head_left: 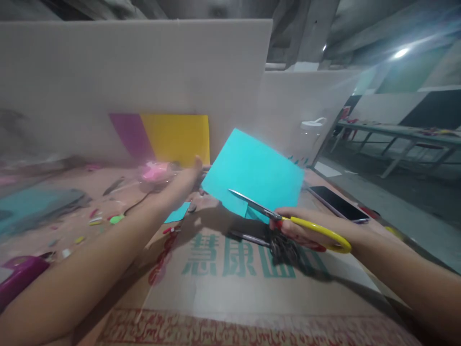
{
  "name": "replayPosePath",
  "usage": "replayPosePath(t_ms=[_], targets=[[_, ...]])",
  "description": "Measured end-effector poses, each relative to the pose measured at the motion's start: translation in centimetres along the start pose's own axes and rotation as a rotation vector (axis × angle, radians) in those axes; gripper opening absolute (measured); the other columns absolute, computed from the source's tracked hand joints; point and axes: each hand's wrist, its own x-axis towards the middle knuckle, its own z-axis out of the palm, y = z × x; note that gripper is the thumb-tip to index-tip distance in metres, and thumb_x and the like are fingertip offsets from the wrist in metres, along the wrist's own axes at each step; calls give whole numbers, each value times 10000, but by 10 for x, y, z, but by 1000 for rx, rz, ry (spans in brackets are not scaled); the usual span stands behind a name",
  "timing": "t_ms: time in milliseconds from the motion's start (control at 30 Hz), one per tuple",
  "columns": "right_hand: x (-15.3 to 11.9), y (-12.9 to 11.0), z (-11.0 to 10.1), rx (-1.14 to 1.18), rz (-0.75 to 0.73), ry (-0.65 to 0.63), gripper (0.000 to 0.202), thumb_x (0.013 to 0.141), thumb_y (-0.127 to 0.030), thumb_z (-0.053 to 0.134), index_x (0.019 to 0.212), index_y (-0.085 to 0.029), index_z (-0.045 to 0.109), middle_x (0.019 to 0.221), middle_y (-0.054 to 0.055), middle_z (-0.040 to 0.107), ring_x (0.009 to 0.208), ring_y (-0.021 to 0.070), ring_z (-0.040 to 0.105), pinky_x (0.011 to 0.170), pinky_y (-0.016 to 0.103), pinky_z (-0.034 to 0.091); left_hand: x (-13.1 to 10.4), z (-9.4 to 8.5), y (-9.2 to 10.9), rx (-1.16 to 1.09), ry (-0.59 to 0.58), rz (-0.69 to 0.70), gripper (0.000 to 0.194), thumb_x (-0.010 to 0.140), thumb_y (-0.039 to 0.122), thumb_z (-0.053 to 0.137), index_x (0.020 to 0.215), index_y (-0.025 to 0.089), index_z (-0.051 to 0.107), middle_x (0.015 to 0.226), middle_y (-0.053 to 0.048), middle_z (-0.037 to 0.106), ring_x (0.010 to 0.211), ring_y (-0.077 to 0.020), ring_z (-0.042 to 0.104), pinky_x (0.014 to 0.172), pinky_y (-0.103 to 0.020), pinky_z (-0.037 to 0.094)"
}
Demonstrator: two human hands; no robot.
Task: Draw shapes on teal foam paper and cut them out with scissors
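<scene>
below both hands, a red patterned border (216, 332) is seen along the printed work surface (212, 298), with large teal characters (236, 257) printed farther up it. beside the left forearm, a purple object (27, 274) is cut off by the edge of the view.

just beneath the right hand (298, 228), a dark tangled object (286, 250) and a slim grey stick (254, 239) are seen. the yellow-handled scissors (317, 228) are gripped in the right hand, the fingers closed about the handles, and the blades are pointed leftward across the lower part of a turquoise sheet (255, 168). the sheet is raised and tilted between the hands; by which hand it is supported cannot be told.

to the right of the right hand, a dark-screened phone (338, 204) is laid flat. between the left forearm and the sheet, a small turquoise piece (177, 213) is seen.

the left hand (197, 164) is blurred, near the sheet's left corner; whether anything is held by it cannot be told. to its left, a pink item in clear wrapping (156, 172) is placed. behind it, a purple and yellow panel (176, 137) is stood against a pale partition (133, 67). beyond the right hand, a clear bottle with a white lid (311, 134) is seen, and far to the right, a long table (396, 132).
</scene>
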Motion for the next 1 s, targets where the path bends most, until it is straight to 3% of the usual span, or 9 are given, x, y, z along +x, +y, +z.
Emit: replayPosePath(t_ms=[100, 233, 500, 1000], targets=[[4, 6, 3, 157, -59, 36, 615, 846, -796, 557, 1037, -212, 523, 612, -105, 361, 395, 39, 263, 329, 176, 258, -1, 10, -6, -17, -65, -46, 770, 727, 911, 516, 768, 151, 635, 631, -64, 650, 570, -169, 598, 539, -265, 450], [5, 6, 8, 180, -90, 19, 628, 850, -802, 545, 1044, -206, 518, 626, -104, 370, 393, 32, 273, 327, 169, 255, -10, 24, -8, 45, -80, -26, 580, 772, 728, 654, 712, 152, 623, 669, -66, 668, 584, -151, 570, 595, -277, 461], [1, 2, 20, 104, -136, 50, 814, 766, -940, 432, 1103, -202, 495, 622, -97, 362, 421, 47, 276, 353, 192, 262, -24, 39, 3, 36, -142, -18, 526, 839, 640, 603, 636, 156, 628, 636, -63, 652, 592, -149, 553, 633, -285, 465], [3, 12, 17, 263, -95, 12, 686, 804, -825, 591, 1111, -218, 506, 600, -117, 358, 381, 32, 255, 318, 162, 262, -26, 43, 4, 56, -138, 7, 493, 854, 625, 576, 639, 182, 576, 608, -26, 617, 580, -141, 536, 628, -283, 478]])
